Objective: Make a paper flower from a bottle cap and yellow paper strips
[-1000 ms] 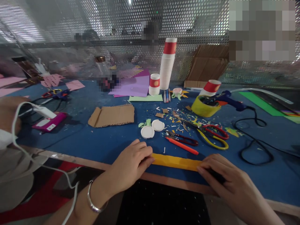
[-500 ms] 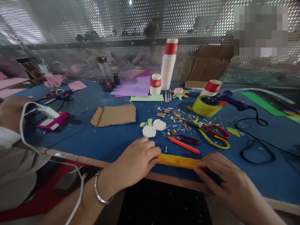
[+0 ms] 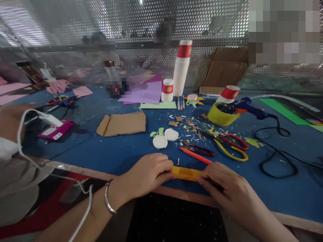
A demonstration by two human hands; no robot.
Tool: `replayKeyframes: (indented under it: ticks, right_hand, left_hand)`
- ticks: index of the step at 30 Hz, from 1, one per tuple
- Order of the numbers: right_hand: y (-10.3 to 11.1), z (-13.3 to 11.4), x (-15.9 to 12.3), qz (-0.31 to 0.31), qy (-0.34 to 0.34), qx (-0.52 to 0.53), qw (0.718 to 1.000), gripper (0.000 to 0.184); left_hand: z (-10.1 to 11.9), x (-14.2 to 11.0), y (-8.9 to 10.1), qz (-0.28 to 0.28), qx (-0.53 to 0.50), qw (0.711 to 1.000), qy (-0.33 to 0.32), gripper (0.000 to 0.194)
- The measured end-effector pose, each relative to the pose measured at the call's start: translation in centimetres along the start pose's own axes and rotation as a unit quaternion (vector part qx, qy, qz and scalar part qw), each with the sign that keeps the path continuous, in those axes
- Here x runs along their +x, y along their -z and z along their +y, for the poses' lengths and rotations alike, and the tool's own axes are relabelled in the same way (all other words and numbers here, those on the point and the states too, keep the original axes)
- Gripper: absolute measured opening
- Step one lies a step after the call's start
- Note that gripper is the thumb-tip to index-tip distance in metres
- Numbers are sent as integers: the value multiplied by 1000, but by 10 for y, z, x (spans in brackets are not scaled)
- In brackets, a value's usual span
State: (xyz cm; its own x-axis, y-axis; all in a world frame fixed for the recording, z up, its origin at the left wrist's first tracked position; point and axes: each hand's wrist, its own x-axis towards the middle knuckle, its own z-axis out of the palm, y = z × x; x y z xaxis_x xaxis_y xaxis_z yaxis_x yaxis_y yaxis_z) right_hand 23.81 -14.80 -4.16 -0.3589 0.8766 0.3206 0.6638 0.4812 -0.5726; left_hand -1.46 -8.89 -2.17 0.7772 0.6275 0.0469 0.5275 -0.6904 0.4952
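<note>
A yellow-orange paper strip stretches between my two hands, low over the front edge of the blue table. My left hand, with a silver bangle at the wrist, pinches its left end. The right end is gripped by my right hand, whose fingers cover part of the strip; something dark shows under that palm, too hidden to name. Just beyond my right hand lies an orange-red pen, its near end partly covered. Small dark-handled snips and red-and-yellow scissors rest behind it. Two white discs lie beyond my left hand.
Paper scraps litter the middle. A cardboard piece lies left. A glue gun rests on a yellow tape roll, its cord looping right. Paper cups stand stacked behind. Another person's arm and a white cable are at left.
My right hand has slid left along the strip, so less of the strip shows between my hands. It now overlaps the pen's near end. My left hand has moved only slightly.
</note>
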Motion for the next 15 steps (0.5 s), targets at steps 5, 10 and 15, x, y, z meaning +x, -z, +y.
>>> replayKeyframes:
  ticks: [5,10,15]
  right_hand:
    - [8,6,-6,-5,-23,-2,1000,27]
    - [12,9,-11,-4,-32,-8,999,28]
    - [14,11,-16,-1,-43,-14,999,28]
  left_hand:
    - [-9,-9,19,-55,-44,997,22,31]
    - [-19,-18,31,-65,-78,994,39,29]
    - [-19,-21,35,-84,-42,993,69,33]
